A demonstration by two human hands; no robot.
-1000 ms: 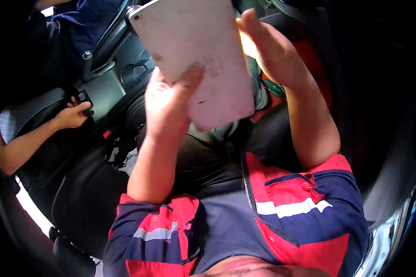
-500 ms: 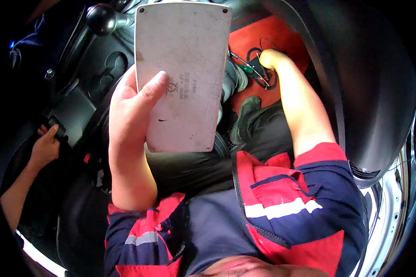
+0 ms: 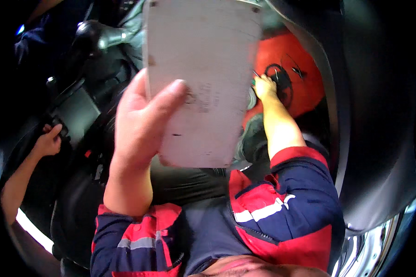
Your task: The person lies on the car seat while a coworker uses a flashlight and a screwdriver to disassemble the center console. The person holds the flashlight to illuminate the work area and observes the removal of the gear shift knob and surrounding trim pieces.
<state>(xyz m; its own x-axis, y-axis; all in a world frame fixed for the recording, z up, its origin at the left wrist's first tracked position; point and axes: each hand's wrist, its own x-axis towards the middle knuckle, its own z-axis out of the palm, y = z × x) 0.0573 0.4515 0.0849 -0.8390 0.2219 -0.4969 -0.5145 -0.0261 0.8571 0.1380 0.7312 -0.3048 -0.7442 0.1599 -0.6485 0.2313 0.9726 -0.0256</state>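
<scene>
Grey rectangular panel point(image 3: 212, 69) is up above your lap, its broad marked face toward you, and your left hand point(image 3: 141, 117) holds it by the left edge: thumb across the face, other fingers hidden behind. Below the panel's lower edge are your dark trousers point(image 3: 185, 182); a grey-green shoe point(image 3: 253, 131) shows just beside its lower right corner.

Beyond the panel's right edge, your right hand point(image 3: 265, 87) reaches down to a red mat point(image 3: 312, 90), fingers bunched near a small green piece point(image 3: 253, 82). You can't tell from here whether those fingers grip anything. A black loop point(image 3: 289, 90) lies just right of that hand.

As far as can be judged, lifting the panel is done; setting it down is not. Your right hand's part looks unfinished, with nothing visibly raised off the mat. Whether anything joins the panel to those items doesn't show.

Farther off, a gear lever point(image 3: 88, 38) stands left of the panel, and another person's hand point(image 3: 50, 141) lies well apart, lower left.
</scene>
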